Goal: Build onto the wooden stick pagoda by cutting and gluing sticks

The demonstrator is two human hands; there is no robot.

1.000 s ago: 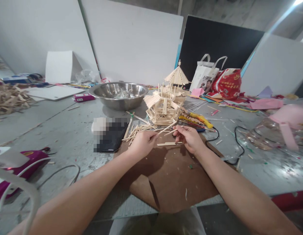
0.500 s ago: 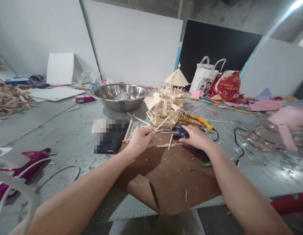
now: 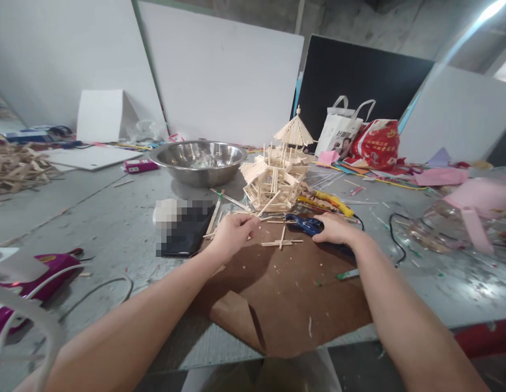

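Pinching left hand (image 3: pixel 237 231): thumb and fingertips together on a thin wooden stick (image 3: pixel 270 203), which slants up to the right; whether its far end touches the model behind, I cannot tell.
Right hand (image 3: pixel 336 228): fingers curved at the handles of a dark blue tool (image 3: pixel 306 224); whether they are clamped on it, I cannot tell.
Stick model (image 3: pixel 272 185): upright beyond both hands, with a pointed roof on its rear part.
Loose sticks (image 3: pixel 271 244): on the brown sheet (image 3: pixel 285 299) between the hands, one lying across others.
Yellow-handled tool (image 3: pixel 336 203): just right of the model.
Metal basin (image 3: pixel 203 175): on the tabletop (image 3: pixel 126 218), left of the model.
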